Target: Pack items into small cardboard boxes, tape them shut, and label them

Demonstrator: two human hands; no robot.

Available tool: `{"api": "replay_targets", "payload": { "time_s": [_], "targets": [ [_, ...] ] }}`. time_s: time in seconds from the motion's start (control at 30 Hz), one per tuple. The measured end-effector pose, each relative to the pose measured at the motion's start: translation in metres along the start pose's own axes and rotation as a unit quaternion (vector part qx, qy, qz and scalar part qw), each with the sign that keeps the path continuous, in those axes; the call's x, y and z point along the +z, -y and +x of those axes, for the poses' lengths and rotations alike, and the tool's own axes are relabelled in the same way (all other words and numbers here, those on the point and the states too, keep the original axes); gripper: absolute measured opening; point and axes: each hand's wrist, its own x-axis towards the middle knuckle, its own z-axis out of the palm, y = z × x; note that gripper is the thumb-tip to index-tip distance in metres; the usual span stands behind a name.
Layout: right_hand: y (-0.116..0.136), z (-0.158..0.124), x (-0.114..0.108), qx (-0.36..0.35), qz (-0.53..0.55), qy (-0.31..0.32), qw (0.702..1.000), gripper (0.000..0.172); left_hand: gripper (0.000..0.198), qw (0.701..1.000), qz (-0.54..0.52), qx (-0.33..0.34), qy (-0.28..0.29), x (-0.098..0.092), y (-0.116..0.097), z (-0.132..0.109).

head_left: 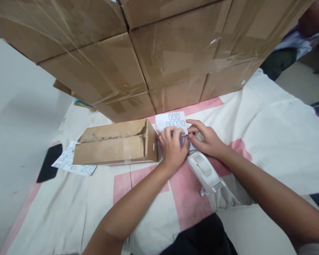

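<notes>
A white paper sheet (163, 118) printed with rows of small rounded rectangles lies on the cloth, between the small carton and my right hand. My left hand (173, 148) rests over the sheet's lower part, fingers bent and pressed onto it. At the sheet's right edge, my right hand (206, 140) pinches the paper between thumb and fingers. A white tape dispenser (204, 170) stands just below my hands. Touching distance from my left fingers is the end of a long brown cardboard box (114, 145) with a torn, taped top. The paper's lower part is hidden by my fingers.
Large taped cartons (175, 53) are stacked like a wall at the back. A second printed sheet (73, 159) sits partly under the long box, by a black phone-like slab (50, 163). A pink and white cloth (149, 205) covers the surface. Another person (289, 49) is at the upper right.
</notes>
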Motion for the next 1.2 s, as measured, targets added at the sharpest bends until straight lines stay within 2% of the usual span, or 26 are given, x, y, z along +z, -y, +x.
{"api": "replay_targets", "payload": {
  "time_s": [0.07,0.17,0.47,0.7,0.8,0.9,1.0,1.2],
  "targets": [
    [-0.0001,0.0,0.0002,0.001,0.0,-0.008,1.0,0.045,0.017,1.0,-0.003,0.003,-0.006,0.0003,0.0009,-0.0004],
    [-0.0007,0.0003,0.0017,0.007,0.004,-0.01,1.0,0.041,0.014,1.0,-0.004,0.002,-0.002,0.0006,0.0011,-0.0004],
    [-0.0028,-0.0005,0.0036,-0.002,-0.002,0.015,1.0,0.046,0.007,1.0,0.006,-0.008,0.021,-0.0011,-0.0007,0.0008],
    [-0.001,0.0011,0.0014,-0.001,-0.002,-0.019,1.0,0.043,0.012,1.0,-0.023,-0.007,-0.008,-0.0008,-0.0011,0.0003],
    [-0.0001,0.0015,0.0007,0.005,0.005,-0.023,1.0,0.04,0.007,1.0,-0.025,-0.001,0.0,-0.0021,-0.0014,0.0004],
    [-0.0004,0.0013,0.0013,0.031,0.031,-0.037,0.998,0.035,0.006,1.0,-0.02,0.011,0.004,-0.0034,-0.0022,0.0009],
    [-0.0021,0.0019,0.0029,0.089,0.074,-0.075,0.99,0.031,0.006,0.999,-0.028,0.033,0.0,-0.0038,-0.003,0.0012],
    [-0.0033,0.0074,0.004,0.174,0.155,-0.137,0.963,0.033,0.005,0.999,-0.025,0.042,0.019,-0.0024,-0.0029,0.0004]
  ]
}}
